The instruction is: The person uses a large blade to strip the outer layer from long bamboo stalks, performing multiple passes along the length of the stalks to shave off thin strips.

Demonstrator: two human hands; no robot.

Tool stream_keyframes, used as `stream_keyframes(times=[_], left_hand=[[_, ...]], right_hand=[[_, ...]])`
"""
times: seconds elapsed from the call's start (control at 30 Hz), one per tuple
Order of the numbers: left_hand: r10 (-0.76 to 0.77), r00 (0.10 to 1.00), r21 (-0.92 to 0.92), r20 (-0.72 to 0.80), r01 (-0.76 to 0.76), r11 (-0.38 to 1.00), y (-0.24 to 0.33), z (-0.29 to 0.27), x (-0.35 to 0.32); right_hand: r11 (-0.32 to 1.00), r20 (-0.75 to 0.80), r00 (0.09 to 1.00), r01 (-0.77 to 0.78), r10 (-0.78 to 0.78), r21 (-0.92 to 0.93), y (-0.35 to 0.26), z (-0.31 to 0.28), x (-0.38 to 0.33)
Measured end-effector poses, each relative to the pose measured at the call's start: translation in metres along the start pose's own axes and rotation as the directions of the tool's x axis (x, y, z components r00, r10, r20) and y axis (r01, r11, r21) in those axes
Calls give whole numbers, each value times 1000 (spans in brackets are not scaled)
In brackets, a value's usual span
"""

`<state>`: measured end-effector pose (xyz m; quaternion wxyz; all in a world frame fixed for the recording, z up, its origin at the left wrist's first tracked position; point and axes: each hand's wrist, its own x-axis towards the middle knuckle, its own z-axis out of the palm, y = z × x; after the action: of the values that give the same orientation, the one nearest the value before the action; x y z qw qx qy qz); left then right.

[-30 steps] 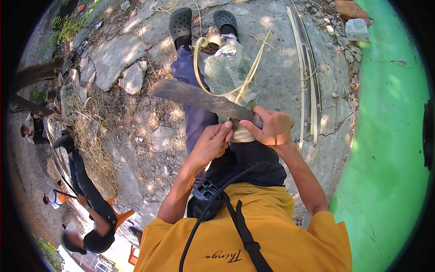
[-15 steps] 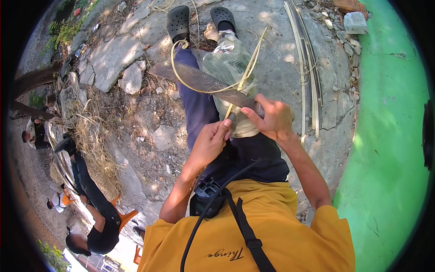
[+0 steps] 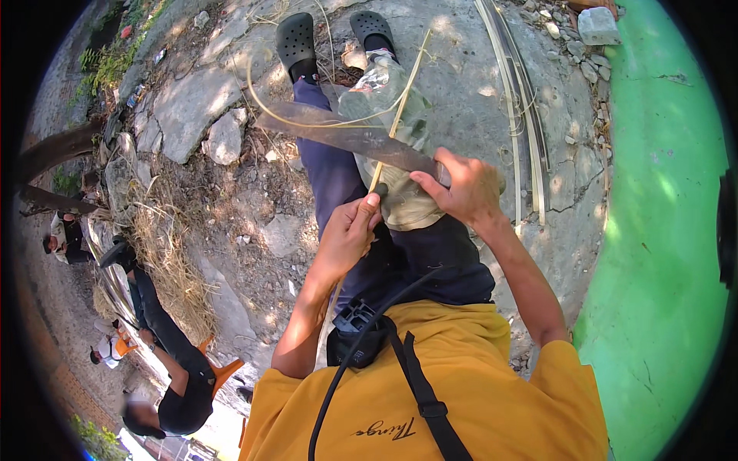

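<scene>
On my feed, the thin pale-yellow strip point(image 3: 399, 117) crosses above the beige-green leg cover point(image 3: 411, 206), my left hand's point(image 3: 345, 237) fingers pinching it, its curled pale shaving point(image 3: 258, 103) looping wider now, suggesting further peeling, while my right hand point(image 3: 467, 194) clasps the broad dark metal knife point(image 3: 338, 138).

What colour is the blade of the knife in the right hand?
Dull, dark greyish brown; the knife blade shows best in the head view.

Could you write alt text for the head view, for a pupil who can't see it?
A person's right hand grips a broad dark blade crossing a pale strip that the left hand pinches. More strips lie on the ground at right.
</scene>
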<state>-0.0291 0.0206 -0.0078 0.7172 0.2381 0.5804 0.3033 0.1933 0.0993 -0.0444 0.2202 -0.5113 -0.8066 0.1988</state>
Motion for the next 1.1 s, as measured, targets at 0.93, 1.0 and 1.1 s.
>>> stream_keyframes(times=[0.93, 1.0, 1.1], left_hand=[[29, 1000, 5, -1, -29, 1000, -6, 3, -3], [42, 999, 31, 1, -42, 999, -5, 4, -2], [77, 997, 66, -10, -76, 995, -4, 3, 3]], right_hand=[[997, 14, 997, -73, 72, 35, -1, -2, 1], [995, 16, 996, -90, 90, 39, -2, 1, 0], [996, 52, 995, -82, 80, 39, -15, -8, -3]])
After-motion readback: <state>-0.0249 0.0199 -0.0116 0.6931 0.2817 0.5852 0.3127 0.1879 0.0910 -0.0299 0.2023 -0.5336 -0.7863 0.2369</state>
